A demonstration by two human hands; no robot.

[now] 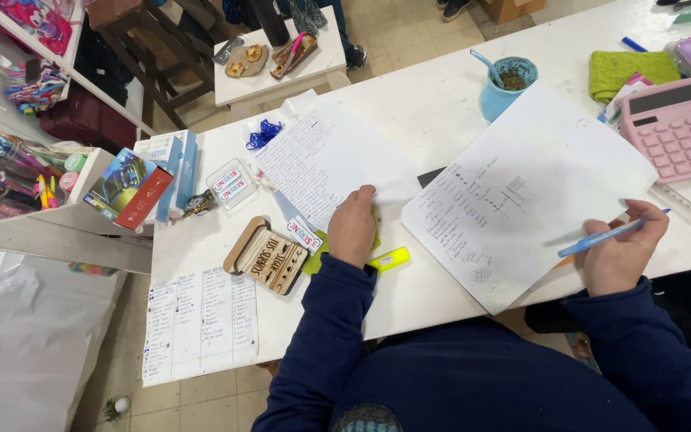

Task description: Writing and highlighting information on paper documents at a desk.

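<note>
Bare surface between the two sheets, open up to the blue cup. Right side blocked: pink calculator, green cloth. Left crowded by wooden holder, small boxes. Yellow highlighter lies near front edge.

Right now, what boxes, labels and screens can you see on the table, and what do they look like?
Red-and-blue cardboard box with a car picture: table's left edge, tilted.
Clear plastic case with striped labels: right of that box.
Pink calculator's dark screen: far right, rectangular.
Printed white list sheet: front-left corner, columns.
</note>
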